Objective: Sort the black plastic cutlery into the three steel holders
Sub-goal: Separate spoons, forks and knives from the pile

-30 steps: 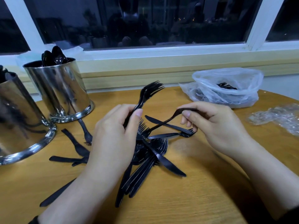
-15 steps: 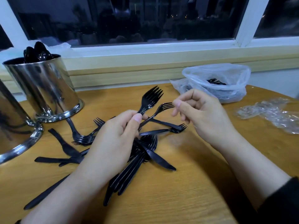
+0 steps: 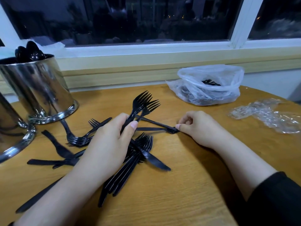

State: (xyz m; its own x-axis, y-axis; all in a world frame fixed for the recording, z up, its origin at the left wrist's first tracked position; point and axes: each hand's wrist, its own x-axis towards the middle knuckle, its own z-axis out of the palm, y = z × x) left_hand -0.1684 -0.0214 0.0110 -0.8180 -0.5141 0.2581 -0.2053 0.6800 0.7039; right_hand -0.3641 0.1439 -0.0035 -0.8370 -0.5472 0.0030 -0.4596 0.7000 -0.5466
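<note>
The left hand [image 3: 107,144] is gripping two black forks [image 3: 143,103], tines up, while the right hand [image 3: 197,128] is pinching another fork's [image 3: 156,128] end on the counter [image 3: 179,193].

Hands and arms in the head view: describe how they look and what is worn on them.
Both hands are bare: no gloves, rings or watch visible. The left hand and its forearm show no sleeve, apart from a dark sliver at the frame's bottom edge. The right hand has a bare forearm that ends in a black sleeve pushed up the arm. The nails are short and unpainted.
</note>
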